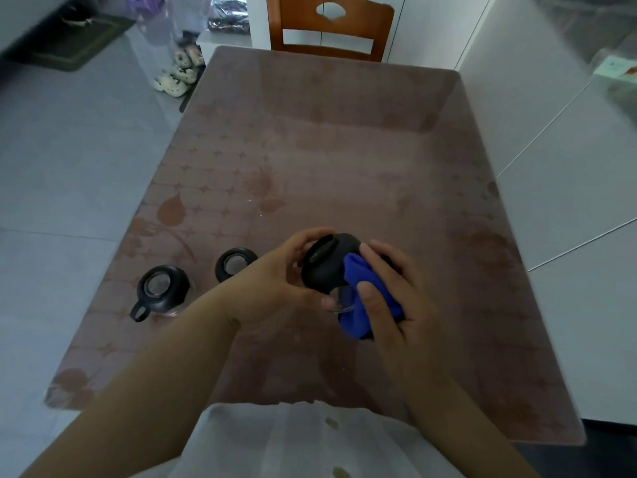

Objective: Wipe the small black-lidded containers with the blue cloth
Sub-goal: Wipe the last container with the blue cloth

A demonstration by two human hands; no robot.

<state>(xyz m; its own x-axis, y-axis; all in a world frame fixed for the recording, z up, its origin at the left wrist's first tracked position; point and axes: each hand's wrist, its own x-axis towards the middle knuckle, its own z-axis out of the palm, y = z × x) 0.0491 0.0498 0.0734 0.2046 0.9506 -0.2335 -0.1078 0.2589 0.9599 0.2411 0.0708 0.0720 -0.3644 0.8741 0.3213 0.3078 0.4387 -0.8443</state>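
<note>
My left hand (275, 281) grips a small glass container with a black lid (324, 263), tilted and lifted above the table. My right hand (389, 298) presses a bunched blue cloth (365, 298) against the container's right side and glass body. Two more black-lidded containers stand on the table to the left: one (162, 288) with a loop handle pointing toward me, the other (234, 262) partly hidden behind my left wrist.
The table (344, 150) has a brownish patterned cover under glass. A wooden chair (331, 25) stands at its far end. Slippers (179, 74) lie on the grey tiled floor at the far left. White cabinets run along the right.
</note>
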